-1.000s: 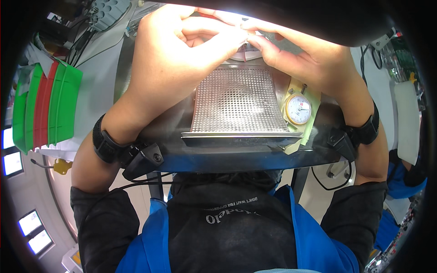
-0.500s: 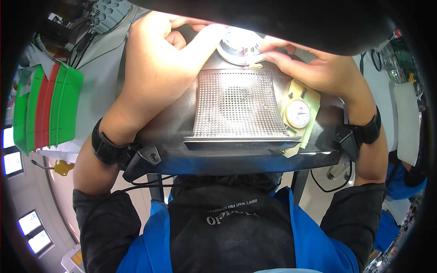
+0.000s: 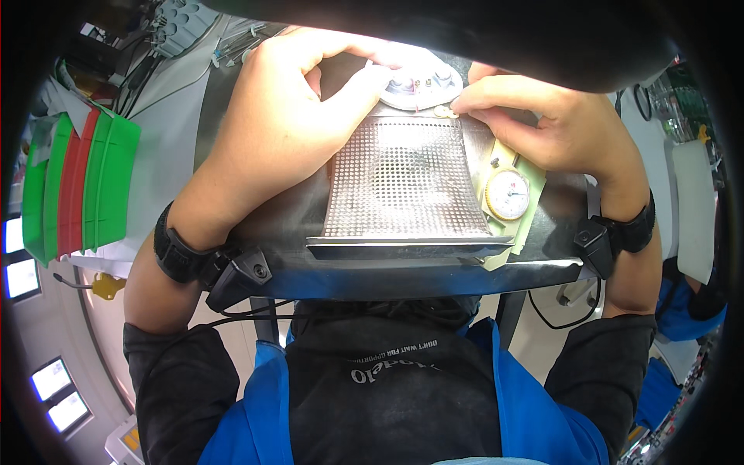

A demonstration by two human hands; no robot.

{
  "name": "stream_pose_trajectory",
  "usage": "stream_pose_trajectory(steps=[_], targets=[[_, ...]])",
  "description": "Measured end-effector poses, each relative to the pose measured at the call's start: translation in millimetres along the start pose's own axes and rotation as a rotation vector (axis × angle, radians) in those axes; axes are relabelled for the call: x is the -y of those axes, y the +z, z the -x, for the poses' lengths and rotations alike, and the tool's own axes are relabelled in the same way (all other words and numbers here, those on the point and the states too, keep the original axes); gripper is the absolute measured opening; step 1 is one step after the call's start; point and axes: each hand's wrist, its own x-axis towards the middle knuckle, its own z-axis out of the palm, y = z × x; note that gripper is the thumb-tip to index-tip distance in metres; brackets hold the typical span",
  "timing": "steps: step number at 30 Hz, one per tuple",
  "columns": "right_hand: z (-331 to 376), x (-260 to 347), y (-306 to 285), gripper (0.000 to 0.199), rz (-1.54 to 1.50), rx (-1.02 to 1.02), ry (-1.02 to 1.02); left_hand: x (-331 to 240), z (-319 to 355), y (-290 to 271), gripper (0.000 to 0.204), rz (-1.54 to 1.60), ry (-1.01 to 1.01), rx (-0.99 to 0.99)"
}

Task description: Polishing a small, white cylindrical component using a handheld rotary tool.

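A white round housing (image 3: pixel 416 99) with small metal posts and a thin red wire lies under the bright lamp at the far side of the table. My left hand (image 3: pixel 298 108) is closed at its left edge, with thumb and fingertip on it. At its lower right edge my right hand (image 3: pixel 535 112) pinches a small pale connector (image 3: pixel 444 111) between thumb and forefinger. Just nearer to me is a perforated metal tray (image 3: pixel 403 182) with a raised front lip. To its right a round dial gauge (image 3: pixel 507 193) rests on yellow-green paper (image 3: pixel 535 203).
A black lamp hood (image 3: pixel 542 39) hangs over the far edge, hiding what lies behind. Stacked green and red bins (image 3: pixel 97 182) stand at the left. Thin tools (image 3: pixel 236 45) lie at the far left. Cables run from the cameras strapped to both wrists (image 3: pixel 246 271).
My right hand has moved off the housing's side down to the small connector. The left hand has shifted slightly right, and the housing has tilted a little.
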Motion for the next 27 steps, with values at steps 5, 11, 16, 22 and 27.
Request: stream_pose_trajectory(steps=[5, 11, 16, 22, 27], targets=[[-1.7, -0.3, 12.8, 0.018, -0.131, -0.002, 0.013, -2.2, 0.8, -0.6, 0.021, -0.047, -0.014, -0.005], [1.2, 0.7, 0.1, 0.016, -0.058, -0.029, 0.026, -13.4, 0.8, -3.8, 0.019, -0.052, -0.083, 0.039], [2.5, -0.9, -2.7, 0.015, -0.077, 0.030, 0.125, -19.6, 0.5, -6.8, 0.017, -0.094, -0.184, 0.121], [4.5, -12.3, 4.0, 0.016, -0.158, -0.015, 0.064, -17.9, 0.4, -6.6, 0.016, -0.060, -0.123, 0.109], [-6.0, 4.7, -14.4, 0.009, -0.116, 0.041, 0.190, -21.6, 1.0, -8.2, 0.017, -0.089, -0.156, 0.132]])
